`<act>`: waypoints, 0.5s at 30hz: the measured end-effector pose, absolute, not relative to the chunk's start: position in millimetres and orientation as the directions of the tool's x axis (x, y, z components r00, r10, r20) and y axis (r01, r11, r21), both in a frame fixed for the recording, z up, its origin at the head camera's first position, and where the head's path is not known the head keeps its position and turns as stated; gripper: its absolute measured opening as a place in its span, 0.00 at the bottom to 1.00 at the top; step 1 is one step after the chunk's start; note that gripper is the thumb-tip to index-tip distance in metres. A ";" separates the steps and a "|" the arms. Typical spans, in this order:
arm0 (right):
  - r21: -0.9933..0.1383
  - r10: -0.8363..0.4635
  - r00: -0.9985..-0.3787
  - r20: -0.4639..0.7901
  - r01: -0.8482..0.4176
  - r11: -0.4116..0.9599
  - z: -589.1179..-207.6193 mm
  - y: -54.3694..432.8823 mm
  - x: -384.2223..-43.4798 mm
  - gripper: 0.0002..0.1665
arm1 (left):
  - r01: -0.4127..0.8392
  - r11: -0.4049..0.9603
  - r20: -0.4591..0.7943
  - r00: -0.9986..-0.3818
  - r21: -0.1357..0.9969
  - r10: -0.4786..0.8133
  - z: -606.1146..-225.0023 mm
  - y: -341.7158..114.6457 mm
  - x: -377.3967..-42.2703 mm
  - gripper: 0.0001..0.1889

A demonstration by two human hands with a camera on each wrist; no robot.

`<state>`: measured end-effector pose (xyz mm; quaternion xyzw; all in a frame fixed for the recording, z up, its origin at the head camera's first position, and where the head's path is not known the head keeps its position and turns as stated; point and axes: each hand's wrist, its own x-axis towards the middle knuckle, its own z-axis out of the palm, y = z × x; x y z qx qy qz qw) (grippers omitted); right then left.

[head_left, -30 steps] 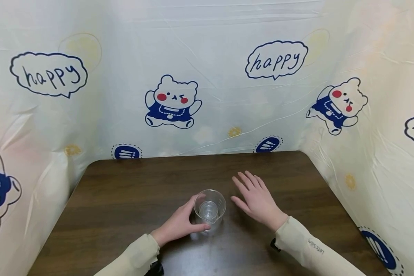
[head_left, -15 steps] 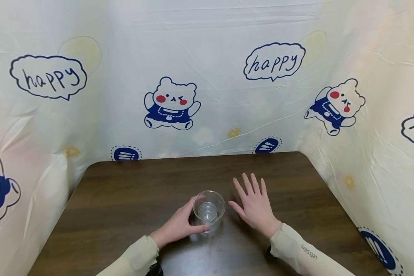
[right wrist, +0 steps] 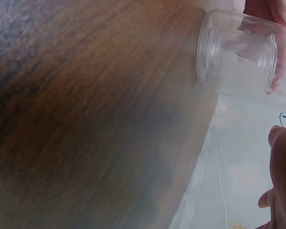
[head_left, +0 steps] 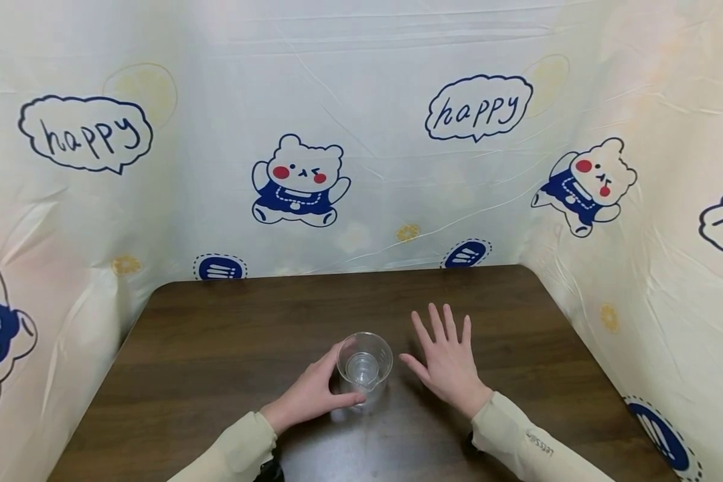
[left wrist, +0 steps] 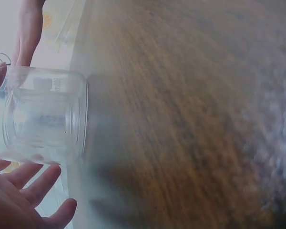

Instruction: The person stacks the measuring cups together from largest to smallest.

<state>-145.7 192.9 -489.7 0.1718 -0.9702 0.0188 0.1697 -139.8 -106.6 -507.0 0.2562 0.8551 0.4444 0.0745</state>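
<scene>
Near the middle of the table stands a clear glass beaker [head_left: 382, 367] with a smaller glass vessel [head_left: 362, 369] inside it. My left hand [head_left: 310, 396] holds the beaker from the left, thumb on its near side and fingers round the far side. In the left wrist view, these fingers [left wrist: 40, 183] lie along the beaker's wall. To the right of the glass, my right hand [head_left: 452, 368] is held palm down with its fingers spread, touching nothing. The right wrist view shows the beaker [right wrist: 233, 86] beyond this hand [right wrist: 283, 167].
The dark brown wooden table [head_left: 229, 335] has rounded far corners. A pale curtain [head_left: 385, 187] printed with bears and the word "happy" hangs behind it and along both sides.
My right hand has shifted slightly left and turned more upright, its fingers spreading apart. The left hand and the beaker stay in place.
</scene>
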 end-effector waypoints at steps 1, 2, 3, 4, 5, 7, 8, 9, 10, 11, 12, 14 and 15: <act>0.019 -0.326 -0.883 0.339 -0.340 0.940 -490.0 193.2 -145.9 0.49 | 0.372 0.477 0.099 -0.858 0.796 0.503 -507.7 -107.1 -140.1 0.53; 0.015 -0.324 -0.883 0.339 -0.339 0.941 -490.2 193.5 -146.1 0.50 | 0.371 0.482 0.097 -0.860 0.794 0.501 -508.6 -107.8 -140.2 0.53; 0.011 -0.322 -0.884 0.339 -0.339 0.941 -490.8 194.1 -146.3 0.50 | 0.370 0.482 0.098 -0.861 0.794 0.499 -509.7 -108.4 -140.4 0.53; 0.009 -0.320 -0.885 0.338 -0.337 0.941 -491.2 194.7 -146.5 0.50 | 0.369 0.480 0.098 -0.861 0.796 0.498 -510.9 -109.3 -140.6 0.53; 0.008 -0.318 -0.886 0.336 -0.335 0.942 -491.7 195.5 -146.7 0.50 | 0.368 0.481 0.099 -0.863 0.796 0.496 -512.4 -110.5 -140.5 0.52; 0.011 -0.317 -0.887 0.336 -0.333 0.943 -492.6 196.8 -146.5 0.50 | 0.374 0.476 0.111 -0.863 0.796 0.492 -515.2 -113.8 -140.0 0.50; 0.009 -0.317 -0.886 0.338 -0.334 0.943 -492.5 197.3 -146.4 0.49 | 0.383 0.476 0.121 -0.862 0.792 0.492 -516.6 -115.9 -139.6 0.49; 0.009 -0.317 -0.885 0.340 -0.335 0.942 -492.2 197.7 -146.4 0.49 | 0.394 0.469 0.135 -0.859 0.790 0.493 -517.7 -118.1 -139.6 0.47; 0.008 -0.316 -0.887 0.337 -0.333 0.943 -491.4 198.1 -146.2 0.50 | 0.408 0.467 0.150 -0.856 0.785 0.494 -518.2 -120.5 -139.7 0.46; 0.010 -0.314 -0.888 0.335 -0.330 0.944 -490.7 198.5 -146.1 0.50 | 0.420 0.466 0.164 -0.853 0.779 0.496 -518.2 -123.0 -139.5 0.44; 0.012 -0.312 -0.892 0.329 -0.326 0.945 -489.9 199.0 -146.2 0.50 | 0.437 0.463 0.182 -0.848 0.771 0.497 -518.1 -125.6 -139.6 0.43; 0.012 -0.307 -0.896 0.320 -0.320 0.947 -489.0 199.6 -146.5 0.49 | 0.448 0.478 0.196 -0.851 0.756 0.488 -516.9 -131.1 -139.3 0.41; 0.011 -0.304 -0.900 0.313 -0.317 0.948 -488.8 199.8 -146.6 0.49 | 0.445 0.484 0.197 -0.855 0.753 0.480 -515.9 -133.7 -139.0 0.40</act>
